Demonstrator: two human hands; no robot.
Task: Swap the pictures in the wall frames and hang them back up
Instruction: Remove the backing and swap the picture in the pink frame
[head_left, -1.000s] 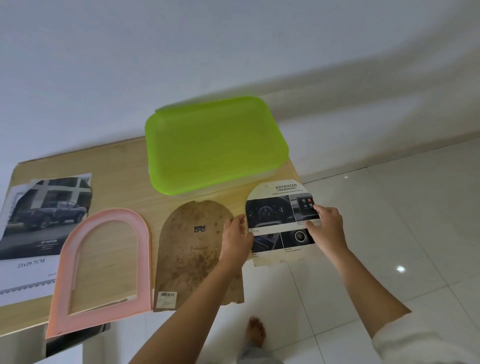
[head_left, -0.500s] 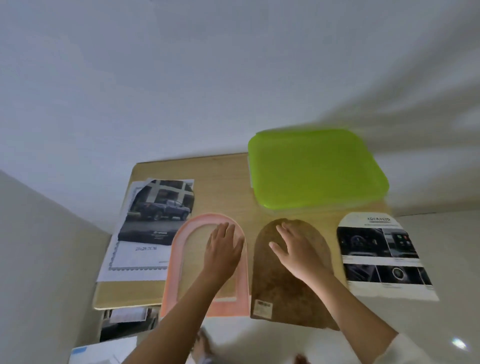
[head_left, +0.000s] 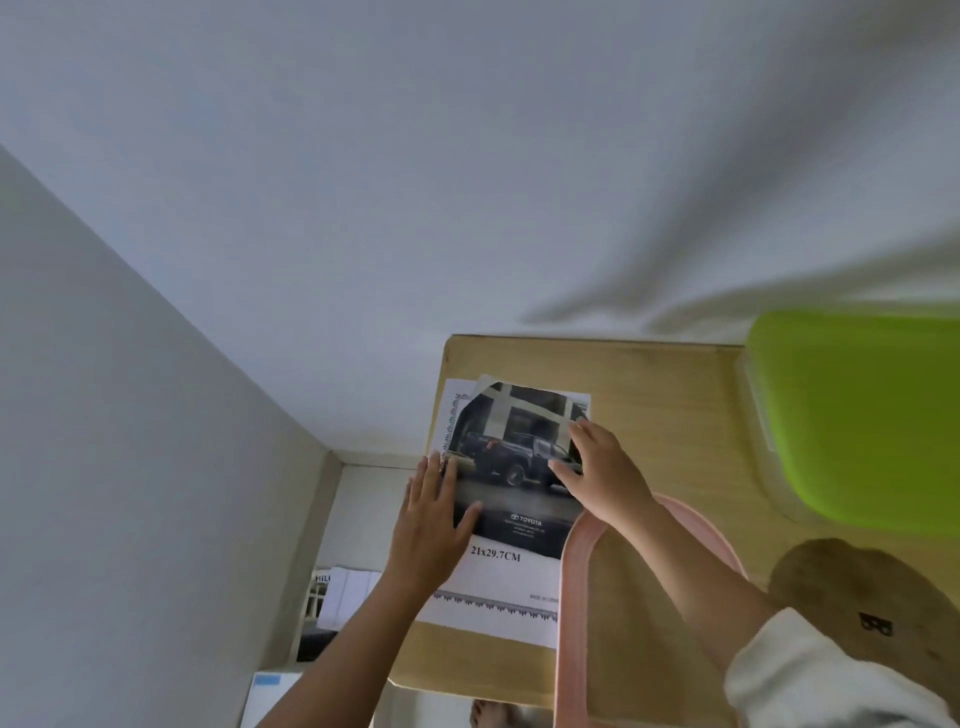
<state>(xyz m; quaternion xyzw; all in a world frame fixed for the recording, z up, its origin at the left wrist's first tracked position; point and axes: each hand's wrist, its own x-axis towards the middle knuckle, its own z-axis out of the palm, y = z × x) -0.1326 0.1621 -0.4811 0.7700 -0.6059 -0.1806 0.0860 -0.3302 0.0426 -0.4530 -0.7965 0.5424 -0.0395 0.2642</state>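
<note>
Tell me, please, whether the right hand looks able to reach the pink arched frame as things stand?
Probably yes: the right hand rests on the truck picture, and the pink frame lies on the table beneath its wrist, with no other thing over it.

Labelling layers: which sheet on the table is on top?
The truck photo, dark and skewed, overlapping the white sheet with the patterned border; the right hand rests on its right edge.

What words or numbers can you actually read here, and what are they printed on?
"TOYOTA": on the truck picture.
"21x29.7CM": on the white sheet beneath it.
Fine print below the logo and along the sheet's lower edge: too small to read.
</note>
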